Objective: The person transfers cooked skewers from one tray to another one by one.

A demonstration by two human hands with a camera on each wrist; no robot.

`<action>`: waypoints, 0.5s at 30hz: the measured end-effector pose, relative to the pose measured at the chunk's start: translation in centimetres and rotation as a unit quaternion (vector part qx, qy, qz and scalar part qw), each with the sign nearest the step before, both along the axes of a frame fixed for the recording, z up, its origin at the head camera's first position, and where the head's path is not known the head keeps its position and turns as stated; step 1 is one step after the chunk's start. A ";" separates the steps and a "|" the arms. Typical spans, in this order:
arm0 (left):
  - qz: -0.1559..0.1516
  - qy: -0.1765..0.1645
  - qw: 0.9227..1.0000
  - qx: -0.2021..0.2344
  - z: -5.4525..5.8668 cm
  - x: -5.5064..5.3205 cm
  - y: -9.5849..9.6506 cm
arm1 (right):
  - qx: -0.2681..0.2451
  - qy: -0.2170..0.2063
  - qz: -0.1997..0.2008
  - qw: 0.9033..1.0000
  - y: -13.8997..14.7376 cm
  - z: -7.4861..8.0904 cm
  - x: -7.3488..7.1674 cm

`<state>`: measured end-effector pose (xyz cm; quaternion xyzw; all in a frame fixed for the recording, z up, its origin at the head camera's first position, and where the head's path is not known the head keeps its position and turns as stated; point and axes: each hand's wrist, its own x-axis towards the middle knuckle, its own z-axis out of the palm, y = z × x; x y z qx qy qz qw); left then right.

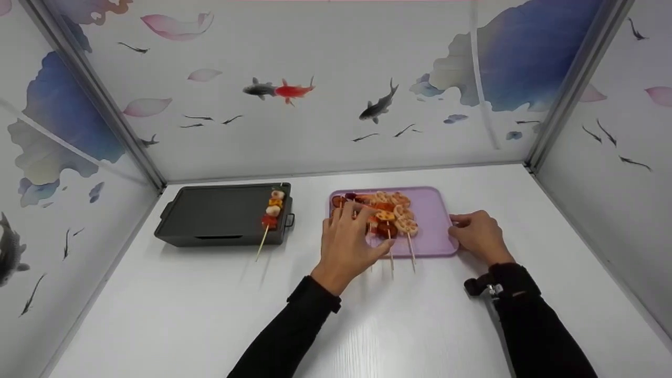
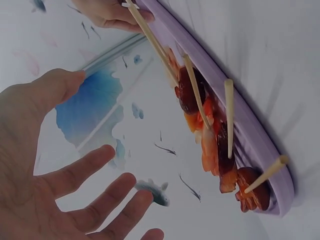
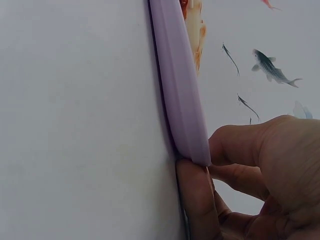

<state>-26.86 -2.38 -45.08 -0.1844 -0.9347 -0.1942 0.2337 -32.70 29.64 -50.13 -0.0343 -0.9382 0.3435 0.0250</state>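
On the white table lies a purple tray carrying several food skewers, their bare sticks poking past its near edge. My left hand hovers over the skewers, fingers spread and bent a little; the left wrist view shows nothing between thumb and fingers. My right hand pinches the tray's right rim, the thumb and fingers on either side of it in the right wrist view. One more skewer rests on the right end of a black grill, its stick hanging over the front.
White panels printed with fish and petals stand behind and on both sides of the table. The grill has a small handle at its right side, facing the tray across a strip of white tabletop.
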 end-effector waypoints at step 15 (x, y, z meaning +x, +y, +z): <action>0.026 0.011 1.000 0.002 -0.2 0.1 -3.2 | -0.003 0.000 0.006 1.000 0.1 -0.1 0.0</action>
